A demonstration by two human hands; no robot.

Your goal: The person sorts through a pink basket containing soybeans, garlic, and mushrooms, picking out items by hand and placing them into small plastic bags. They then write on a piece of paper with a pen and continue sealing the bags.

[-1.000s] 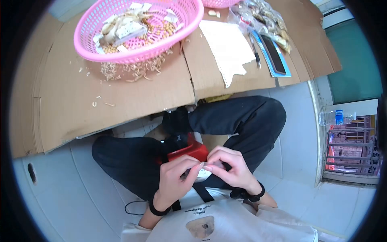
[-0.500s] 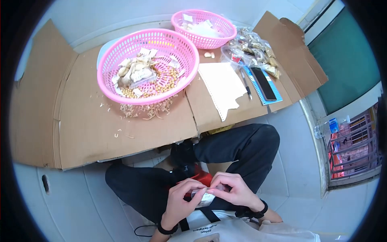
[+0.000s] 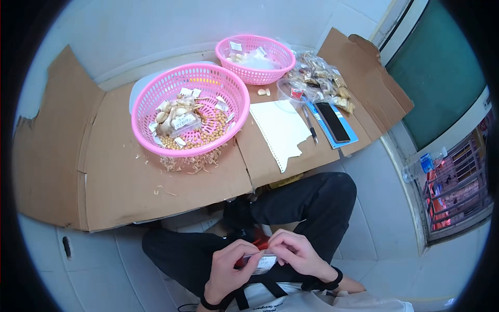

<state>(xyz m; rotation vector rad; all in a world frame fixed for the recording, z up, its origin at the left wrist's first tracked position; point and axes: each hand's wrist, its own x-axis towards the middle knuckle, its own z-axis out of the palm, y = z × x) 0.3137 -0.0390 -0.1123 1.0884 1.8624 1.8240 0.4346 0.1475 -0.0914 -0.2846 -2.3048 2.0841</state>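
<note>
Low over my lap, my left hand (image 3: 230,269) and my right hand (image 3: 300,254) pinch the top edge of a small clear plastic bag (image 3: 265,264). A white label with writing shows on or in the bag, but its other contents are hard to make out. Both sets of fingertips meet close together along that edge. Beyond my knees, a large pink basket (image 3: 240,122) on the cardboard holds garlic bulbs, yellowish beans, paper slips and a labelled bag. Behind it, a smaller pink basket (image 3: 254,78) contains clear bags with white pieces.
On the cardboard (image 3: 119,192) are a torn sheet of paper (image 3: 278,130), a pen (image 3: 311,127), a phone (image 3: 332,122) on a blue notebook (image 3: 351,139), and several filled bags (image 3: 317,73). Two pale cloves (image 3: 264,92) lie near the small basket. Shavings (image 3: 193,161) sit beside the large basket.
The view has tilted, so the table and baskets appear lower. My hands stay on the bag at its top edge, with my fingers slightly shifted and more of the label showing.
</note>
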